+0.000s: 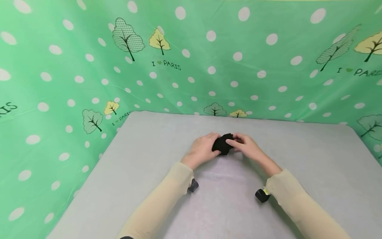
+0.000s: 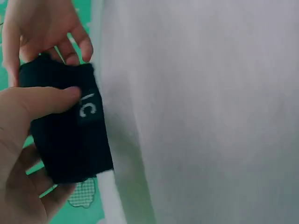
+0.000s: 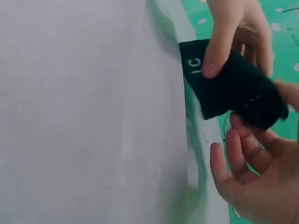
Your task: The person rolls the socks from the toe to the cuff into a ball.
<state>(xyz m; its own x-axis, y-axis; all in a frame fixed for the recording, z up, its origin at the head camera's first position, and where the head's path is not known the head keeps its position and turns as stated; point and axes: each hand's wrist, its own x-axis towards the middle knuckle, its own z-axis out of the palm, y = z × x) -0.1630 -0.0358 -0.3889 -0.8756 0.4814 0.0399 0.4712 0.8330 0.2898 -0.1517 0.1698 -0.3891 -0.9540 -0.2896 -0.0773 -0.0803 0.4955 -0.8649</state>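
A folded black sock [image 1: 222, 145] with white lettering is held between both hands, over the far half of the table. My left hand [image 1: 203, 149] grips it from the left. In the left wrist view, the left thumb lies across the face of the sock [image 2: 70, 135] beside the letters, with the fingers behind. From the other side, my right hand [image 1: 246, 146] pinches the sock's end between thumb and fingers. The right wrist view shows the lettered end of the sock [image 3: 194, 81] on the left hand's side, and the right hand [image 3: 266, 172] with its lower fingers spread.
A grey-white cloth covers the table [image 1: 134, 186]. Behind it and to the left hangs a green curtain [image 1: 191, 59] with white dots and printed trees. Small black cameras [image 1: 262, 196] sit at both sleeve cuffs.
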